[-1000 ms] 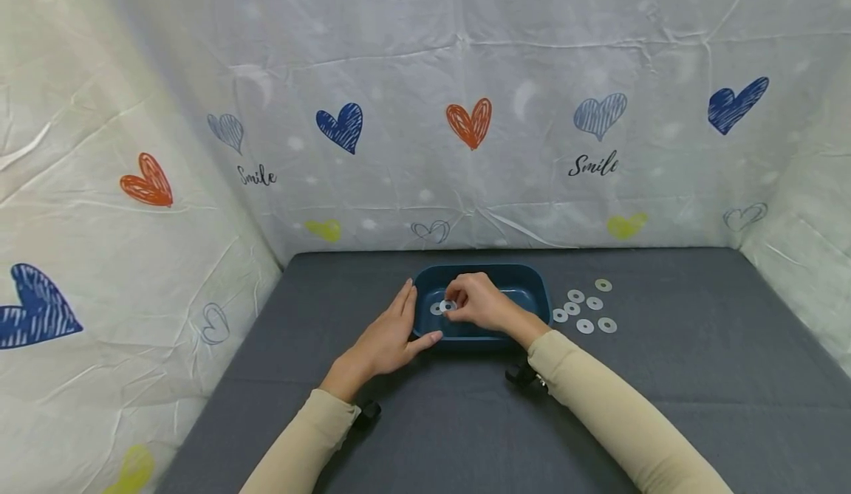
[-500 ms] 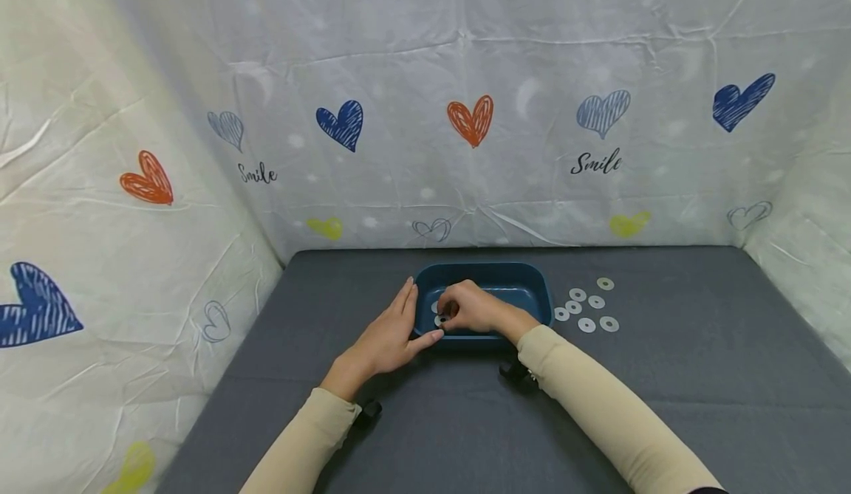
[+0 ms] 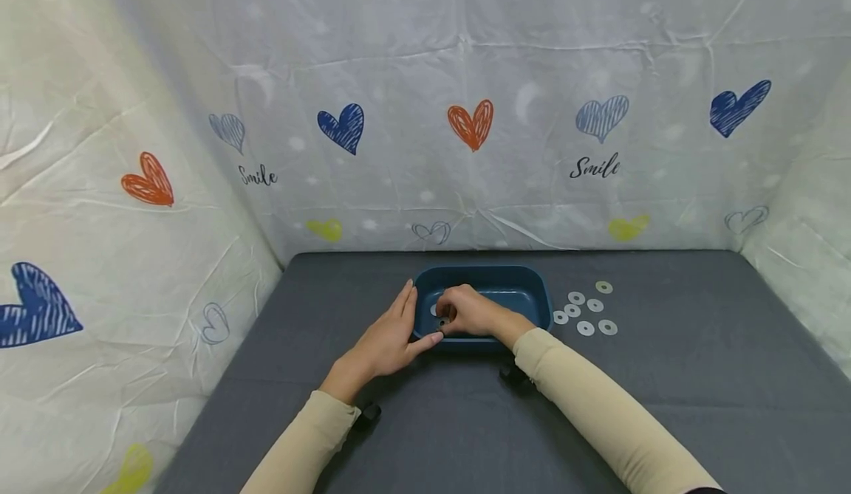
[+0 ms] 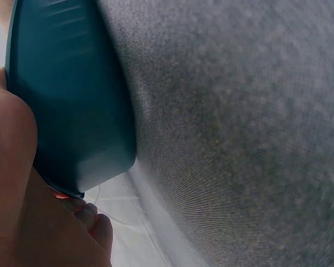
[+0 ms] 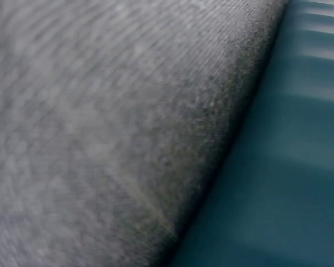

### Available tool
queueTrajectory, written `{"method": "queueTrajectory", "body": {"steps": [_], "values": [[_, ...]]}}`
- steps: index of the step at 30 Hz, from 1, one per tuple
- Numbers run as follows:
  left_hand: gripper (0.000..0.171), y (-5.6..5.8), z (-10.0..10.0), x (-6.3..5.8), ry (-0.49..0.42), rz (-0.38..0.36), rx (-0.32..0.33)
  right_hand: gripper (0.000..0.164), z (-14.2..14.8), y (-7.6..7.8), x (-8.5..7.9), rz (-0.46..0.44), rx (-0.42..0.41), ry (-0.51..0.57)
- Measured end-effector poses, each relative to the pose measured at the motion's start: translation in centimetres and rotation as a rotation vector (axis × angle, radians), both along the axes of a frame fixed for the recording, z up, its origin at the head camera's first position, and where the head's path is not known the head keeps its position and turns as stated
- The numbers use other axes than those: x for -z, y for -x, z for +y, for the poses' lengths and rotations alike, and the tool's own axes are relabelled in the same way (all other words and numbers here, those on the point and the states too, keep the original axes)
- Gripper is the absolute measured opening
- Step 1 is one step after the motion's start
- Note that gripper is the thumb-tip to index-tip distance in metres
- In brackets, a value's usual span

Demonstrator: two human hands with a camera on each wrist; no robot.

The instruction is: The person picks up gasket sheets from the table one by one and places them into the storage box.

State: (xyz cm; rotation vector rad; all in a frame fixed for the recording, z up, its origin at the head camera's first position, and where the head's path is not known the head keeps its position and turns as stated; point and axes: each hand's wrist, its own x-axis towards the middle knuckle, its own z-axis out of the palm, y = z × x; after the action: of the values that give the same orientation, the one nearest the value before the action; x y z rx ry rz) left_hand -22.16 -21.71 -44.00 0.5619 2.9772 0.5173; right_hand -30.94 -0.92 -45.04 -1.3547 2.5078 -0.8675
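Observation:
A dark blue-green rectangular tray (image 3: 518, 287) lies on the grey cloth. My left hand (image 3: 384, 340) rests at its left end, fingers straight along that side and thumb on the front rim; the left wrist view shows this thumb (image 4: 11, 128) against the tray's outer wall (image 4: 72, 100). My right hand (image 3: 473, 311) reaches down into the left part of the tray, pinching a flat washer (image 3: 441, 323) between thumb and curled fingers. Another pale washer (image 3: 433, 310) shows just behind it, partly hidden. The right wrist view catches only the tray's side (image 5: 278, 183) and cloth, no fingers.
Several flat ring washers (image 3: 607, 322) lie loose on the grey cloth (image 3: 671, 354) just right of the tray. A white curtain (image 3: 399, 176) printed with hearts hangs behind the table and along both sides.
My right hand has moved slightly left and toward the front inside the tray, bringing the pinched washer down near the front wall. My left hand stays where it was.

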Motion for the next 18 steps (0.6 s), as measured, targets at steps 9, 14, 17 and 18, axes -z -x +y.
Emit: {"method": "queueTrajectory", "body": {"steps": [9, 14, 17, 18], "values": [[0.102, 0.1, 0.2, -0.2, 0.009, 0.011, 0.003, 0.030, 0.8, -0.1, -0.2, -0.025, 0.011, 0.027], [0.103, -0.1, 0.1, -0.3, 0.013, 0.007, -0.004, 0.035, 1.9, -0.6, -0.8, -0.055, 0.021, 0.014], [0.104, 0.0, 0.2, -0.3, 0.010, 0.003, -0.007, 0.036, 2.8, -0.9, -1.3, -0.061, 0.030, 0.011], [0.105, 0.0, 0.2, -0.3, 0.010, 0.003, -0.008, 0.036, 3.2, -1.0, -1.5, -0.062, 0.032, 0.012]]}}
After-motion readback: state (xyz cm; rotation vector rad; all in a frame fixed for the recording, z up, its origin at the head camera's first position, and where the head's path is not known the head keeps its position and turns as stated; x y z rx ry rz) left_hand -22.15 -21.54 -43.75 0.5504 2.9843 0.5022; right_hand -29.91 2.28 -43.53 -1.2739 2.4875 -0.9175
